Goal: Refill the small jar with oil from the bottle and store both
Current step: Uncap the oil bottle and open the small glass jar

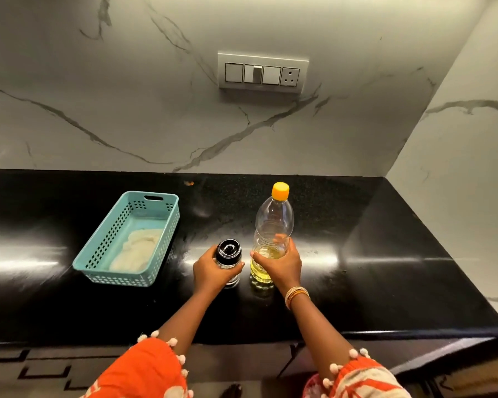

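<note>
A small jar [228, 261] with a black lid is held by the left hand [210, 272]. The fingers are wrapped around its clear glass side. The jar is stood upright on the black counter [385, 268].

Just beside it, on the right, a tall clear bottle [272, 234] is held by the right hand [282, 265]. The hand is closed around the lower middle of the bottle. A yellow cap [280, 191] is seen on top. Yellow oil [258, 272] is seen only in the bottom part; the rest of the bottle looks empty. The two things are close but a thin gap is seen between them.

Thin bangles [296, 295] are worn on the right wrist. Orange sleeves [144, 372] with little white balls are seen at the bottom.

To the left, well apart from the jar, a blue basket [98, 255] with holes in its walls is set on the counter. A pale cloth [138, 251] is laid flat inside it. Nothing is placed between the basket and the jar.

A white marble wall [127, 96] is seen behind the counter, and a switch plate [262, 73] is fixed on it above the bottle.
</note>
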